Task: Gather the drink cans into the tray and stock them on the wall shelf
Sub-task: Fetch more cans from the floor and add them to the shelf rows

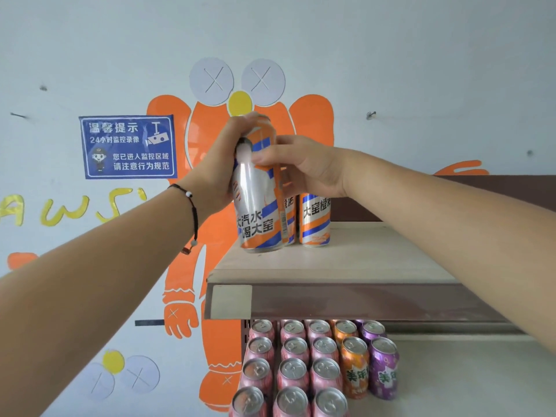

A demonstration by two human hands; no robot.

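A tall silver, orange and blue drink can [258, 212] stands at the left end of the upper wall shelf [346, 260]. My left hand [222, 167] grips its top from the left. My right hand [304, 170] reaches in from the right, thumb against this can, fingers curled over a second can [289, 218] behind it. A third matching can [315, 219] stands just to the right. No tray is in view.
Below the shelf, several pink cans [293, 368], orange cans [355, 368] and purple cans [383, 368] stand in rows on a lower surface. An orange cartoon figure [216, 260] and a blue notice sign [128, 147] are on the wall. The shelf's right part is bare.
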